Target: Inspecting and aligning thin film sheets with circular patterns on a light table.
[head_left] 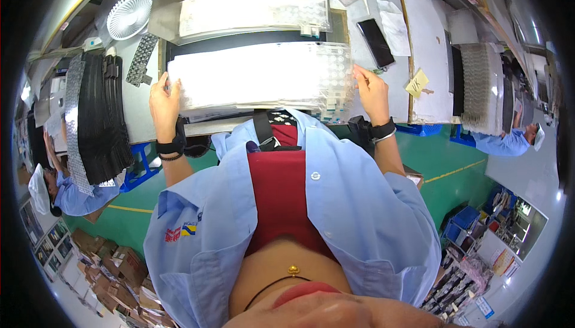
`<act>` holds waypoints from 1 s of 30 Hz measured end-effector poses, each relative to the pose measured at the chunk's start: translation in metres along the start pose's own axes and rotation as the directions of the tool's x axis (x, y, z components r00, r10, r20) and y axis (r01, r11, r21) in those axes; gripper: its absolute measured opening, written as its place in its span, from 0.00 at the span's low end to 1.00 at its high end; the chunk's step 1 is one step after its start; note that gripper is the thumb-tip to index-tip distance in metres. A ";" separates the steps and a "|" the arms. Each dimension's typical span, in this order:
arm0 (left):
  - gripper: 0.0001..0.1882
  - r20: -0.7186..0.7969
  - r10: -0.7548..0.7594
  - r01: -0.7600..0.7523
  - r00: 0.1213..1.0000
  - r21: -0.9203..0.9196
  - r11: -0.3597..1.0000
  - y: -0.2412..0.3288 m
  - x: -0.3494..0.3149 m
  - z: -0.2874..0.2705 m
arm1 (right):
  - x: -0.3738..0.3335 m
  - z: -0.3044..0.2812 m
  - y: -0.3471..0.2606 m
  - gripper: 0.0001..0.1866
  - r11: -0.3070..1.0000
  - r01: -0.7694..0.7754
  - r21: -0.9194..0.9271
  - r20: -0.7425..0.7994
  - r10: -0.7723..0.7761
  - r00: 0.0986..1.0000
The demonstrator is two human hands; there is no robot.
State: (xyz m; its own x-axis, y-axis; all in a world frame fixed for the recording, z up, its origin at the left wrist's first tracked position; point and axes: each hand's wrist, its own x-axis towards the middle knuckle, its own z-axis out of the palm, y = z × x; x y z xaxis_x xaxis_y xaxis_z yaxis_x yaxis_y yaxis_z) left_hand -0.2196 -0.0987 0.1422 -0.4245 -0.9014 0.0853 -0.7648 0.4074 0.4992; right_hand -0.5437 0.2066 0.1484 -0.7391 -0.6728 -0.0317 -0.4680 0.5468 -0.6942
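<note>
A see-through plastic sheet with rows of round marks, looking like a keyboard membrane, lies across the bench in front of me. Glare washes out most of its surface, and several layers seem stacked at its near edge. My left hand pinches its left edge, thumb on top. At the opposite end, my right hand grips the right edge between thumb and fingers. Just beyond, a second similar sheet rests in a lit, grey-walled box.
Left of the sheets are a white fan and a dark perforated strip. A black phone, white paper and yellow note lie to the right. Stacks of black strips flank the bench. Co-workers sit at both sides.
</note>
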 end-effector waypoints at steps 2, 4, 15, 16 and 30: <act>0.22 0.013 -0.016 0.016 1.000 0.028 0.999 0.005 0.001 -0.002 | -0.002 0.000 -0.003 0.14 0.981 -0.154 0.121 0.036 0.151 0.988; 0.21 0.004 -0.037 0.037 0.999 -0.010 0.999 0.000 0.001 0.001 | -0.004 -0.001 0.000 0.14 0.960 -0.161 0.230 0.039 0.157 0.987; 0.07 0.105 -0.066 0.114 0.992 -0.556 0.823 -0.014 0.008 -0.006 | -0.006 -0.009 -0.008 0.14 0.852 -0.177 0.492 0.129 0.129 0.983; 0.07 0.101 -0.069 0.114 0.992 -0.553 0.825 -0.016 0.009 -0.008 | -0.006 -0.013 -0.011 0.13 0.878 -0.170 0.447 0.138 0.120 0.983; 0.08 0.183 -0.149 0.234 0.972 -0.825 0.514 0.005 0.009 -0.054 | 0.023 -0.053 -0.040 0.14 0.883 -0.042 0.468 0.081 0.005 0.997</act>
State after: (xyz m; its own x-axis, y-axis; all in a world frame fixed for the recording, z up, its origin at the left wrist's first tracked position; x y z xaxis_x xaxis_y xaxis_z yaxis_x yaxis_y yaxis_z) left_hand -0.2013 -0.1127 0.1923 -0.3870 -0.9099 -0.1490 -0.0925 -0.1225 0.9881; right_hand -0.5675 0.1961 0.2140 -0.6998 -0.7082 -0.0932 -0.1553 0.2781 -0.9479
